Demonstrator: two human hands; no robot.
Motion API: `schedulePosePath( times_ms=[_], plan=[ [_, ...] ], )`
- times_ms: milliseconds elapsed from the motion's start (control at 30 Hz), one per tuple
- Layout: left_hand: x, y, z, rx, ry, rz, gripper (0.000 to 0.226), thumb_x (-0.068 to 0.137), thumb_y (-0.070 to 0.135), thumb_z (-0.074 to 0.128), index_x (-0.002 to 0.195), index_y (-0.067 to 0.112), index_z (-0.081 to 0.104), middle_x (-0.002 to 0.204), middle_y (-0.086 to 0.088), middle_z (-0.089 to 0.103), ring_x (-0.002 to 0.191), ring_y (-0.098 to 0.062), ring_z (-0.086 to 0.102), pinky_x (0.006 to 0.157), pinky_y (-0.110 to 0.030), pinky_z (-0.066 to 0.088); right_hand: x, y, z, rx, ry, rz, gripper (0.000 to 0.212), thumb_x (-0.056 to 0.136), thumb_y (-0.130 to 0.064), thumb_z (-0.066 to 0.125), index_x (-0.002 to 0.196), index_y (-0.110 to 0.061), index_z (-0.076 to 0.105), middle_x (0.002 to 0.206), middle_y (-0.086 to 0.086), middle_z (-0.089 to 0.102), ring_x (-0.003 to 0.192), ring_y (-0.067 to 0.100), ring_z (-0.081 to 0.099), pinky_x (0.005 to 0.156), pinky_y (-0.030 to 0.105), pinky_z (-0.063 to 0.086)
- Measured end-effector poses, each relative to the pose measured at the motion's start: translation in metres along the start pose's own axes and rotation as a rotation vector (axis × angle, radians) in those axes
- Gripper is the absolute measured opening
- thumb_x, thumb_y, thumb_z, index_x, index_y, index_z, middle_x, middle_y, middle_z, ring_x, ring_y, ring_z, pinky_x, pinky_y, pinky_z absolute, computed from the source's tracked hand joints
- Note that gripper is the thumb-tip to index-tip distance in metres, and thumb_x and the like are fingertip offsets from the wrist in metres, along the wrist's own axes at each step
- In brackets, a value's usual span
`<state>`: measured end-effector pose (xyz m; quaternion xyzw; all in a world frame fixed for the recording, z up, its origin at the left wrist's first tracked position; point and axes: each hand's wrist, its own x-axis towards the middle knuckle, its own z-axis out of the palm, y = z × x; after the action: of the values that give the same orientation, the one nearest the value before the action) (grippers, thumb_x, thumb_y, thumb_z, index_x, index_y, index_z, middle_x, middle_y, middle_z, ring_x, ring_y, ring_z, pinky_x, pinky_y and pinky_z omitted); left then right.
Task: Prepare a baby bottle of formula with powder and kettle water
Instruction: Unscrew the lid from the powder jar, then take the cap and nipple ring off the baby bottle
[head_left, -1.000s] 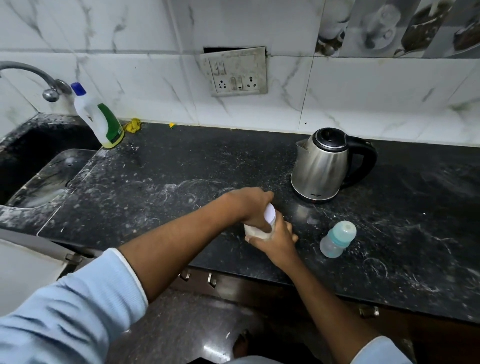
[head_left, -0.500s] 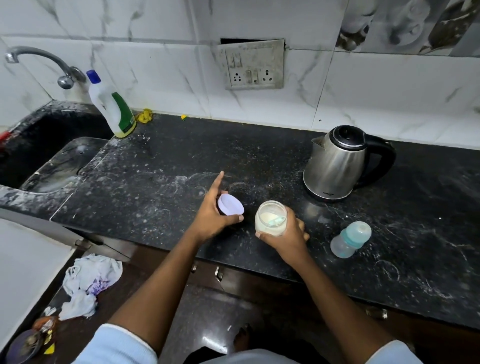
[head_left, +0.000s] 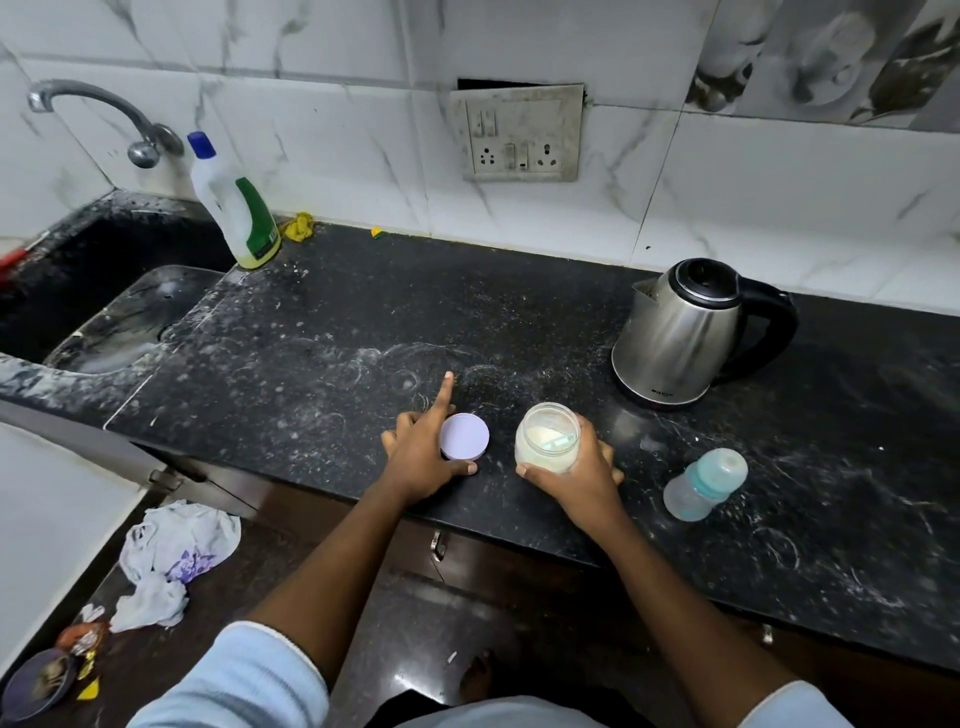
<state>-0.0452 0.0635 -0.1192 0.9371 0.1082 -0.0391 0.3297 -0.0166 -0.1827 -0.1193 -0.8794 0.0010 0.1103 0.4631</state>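
Observation:
An open jar of white formula powder (head_left: 546, 437) stands on the black counter (head_left: 322, 364), a pale scoop lying in the powder. My right hand (head_left: 574, 475) grips the jar from the near side. Its lilac lid (head_left: 464, 436) lies flat on the counter just left of the jar. My left hand (head_left: 422, 453) holds the lid at its left edge with the thumb below it and the index finger pointing away. A capped baby bottle (head_left: 705, 484) with a teal collar stands to the right. The steel kettle (head_left: 685, 332) sits behind, lid closed.
A sink (head_left: 78, 291) and tap (head_left: 104, 119) are at the far left, with a cleaner bottle (head_left: 234, 208) beside them. A socket plate (head_left: 519, 135) is on the tiled wall. A crumpled plastic bag (head_left: 171, 556) and litter lie on the floor below.
My left hand took the lid off the jar and set it down on the counter to the left. The right hand stayed on the jar.

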Motion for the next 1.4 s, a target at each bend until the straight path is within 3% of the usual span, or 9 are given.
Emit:
schedulePosePath(
  times_ms=[233, 367, 533, 700, 933, 1033, 1167, 1300, 1400],
  plan=[
    [-0.011, 0.019, -0.014, -0.118, 0.096, 0.056, 0.142, 0.062, 0.072, 0.090, 0.158, 0.066, -0.015, 0.178, -0.001, 0.016, 0.157, -0.037, 0.022, 0.106, -0.054, 0.017, -0.006, -0.007, -0.005, 0.023, -0.043, 0.062, 0.123, 0.045, -0.073, 0.080, 0.152, -0.055, 0.022, 0.153, 0.003, 0.041, 0.146, 0.024, 0.027, 0.110, 0.038, 0.019],
    [-0.029, 0.065, -0.022, -0.258, 0.256, 0.212, 0.120, 0.074, 0.084, 0.072, 0.164, 0.059, -0.004, 0.172, 0.011, 0.024, 0.152, -0.024, 0.029, 0.113, -0.053, 0.018, -0.020, -0.005, -0.022, 0.071, -0.064, -0.011, 0.132, 0.069, -0.046, 0.094, 0.166, -0.038, 0.005, 0.170, -0.014, 0.026, 0.156, 0.017, 0.020, 0.126, 0.049, 0.014],
    [-0.052, 0.139, -0.006, -0.477, 0.399, 0.552, 0.078, 0.100, 0.063, 0.058, 0.166, 0.042, 0.022, 0.154, 0.017, 0.044, 0.140, -0.021, 0.047, 0.109, -0.050, 0.044, -0.048, -0.020, -0.084, 0.231, 0.173, -0.302, 0.071, 0.097, -0.015, 0.074, 0.156, -0.030, 0.037, 0.152, -0.006, 0.054, 0.135, 0.012, 0.055, 0.103, 0.038, 0.052],
    [-0.061, 0.189, 0.071, -0.329, 0.128, 0.658, 0.073, 0.099, 0.041, 0.072, 0.160, 0.019, 0.038, 0.160, 0.002, 0.046, 0.147, -0.017, 0.044, 0.122, -0.042, 0.038, -0.043, -0.016, -0.191, -0.304, 0.529, -0.509, 0.027, 0.099, -0.011, 0.058, 0.125, -0.010, 0.066, 0.125, 0.005, 0.066, 0.116, 0.022, 0.058, 0.101, 0.039, 0.046],
    [-0.026, 0.227, 0.143, -0.314, -0.231, 0.360, 0.111, 0.076, 0.046, 0.095, 0.163, 0.010, 0.037, 0.167, -0.009, 0.044, 0.154, -0.023, 0.040, 0.129, -0.038, 0.031, -0.035, 0.001, -0.223, -0.623, 0.030, -0.224, 0.028, 0.107, -0.022, 0.056, 0.129, -0.013, 0.069, 0.125, 0.011, 0.066, 0.114, 0.030, 0.064, 0.096, 0.040, 0.050],
    [-0.019, 0.227, 0.158, -0.392, -0.235, 0.313, 0.079, 0.071, 0.048, 0.096, 0.139, 0.026, 0.063, 0.132, 0.009, 0.072, 0.121, -0.007, 0.066, 0.103, -0.034, 0.054, -0.034, 0.001, -0.217, -0.652, -0.080, -0.185, 0.032, 0.108, -0.036, 0.051, 0.130, -0.019, 0.067, 0.123, 0.008, 0.066, 0.112, 0.026, 0.064, 0.094, 0.041, 0.051],
    [-0.023, 0.220, 0.165, -0.521, -0.218, 0.261, 0.057, 0.070, 0.057, 0.080, 0.112, 0.019, 0.075, 0.100, 0.011, 0.078, 0.091, -0.002, 0.072, 0.079, -0.025, 0.055, -0.030, 0.002, -0.210, -0.721, -0.147, -0.146, 0.045, 0.100, -0.047, 0.061, 0.133, -0.017, 0.062, 0.127, 0.008, 0.064, 0.114, 0.027, 0.063, 0.095, 0.043, 0.051],
    [-0.028, 0.222, 0.165, -0.591, -0.193, 0.254, 0.062, 0.069, 0.056, 0.077, 0.116, 0.016, 0.077, 0.101, 0.010, 0.079, 0.089, 0.004, 0.072, 0.080, -0.017, 0.054, -0.026, 0.003, -0.206, -0.804, -0.171, -0.133, 0.052, 0.093, -0.042, 0.071, 0.135, -0.014, 0.058, 0.130, 0.009, 0.062, 0.117, 0.030, 0.063, 0.098, 0.045, 0.051],
    [-0.027, 0.222, 0.167, -0.616, -0.185, 0.231, 0.057, 0.073, 0.043, 0.087, 0.121, 0.013, 0.077, 0.109, 0.003, 0.082, 0.102, -0.009, 0.076, 0.090, -0.031, 0.060, -0.022, 0.005, -0.207, -0.808, -0.173, -0.157, 0.052, 0.093, -0.036, 0.072, 0.138, -0.015, 0.059, 0.133, 0.010, 0.064, 0.118, 0.029, 0.063, 0.100, 0.043, 0.051]
  ],
)
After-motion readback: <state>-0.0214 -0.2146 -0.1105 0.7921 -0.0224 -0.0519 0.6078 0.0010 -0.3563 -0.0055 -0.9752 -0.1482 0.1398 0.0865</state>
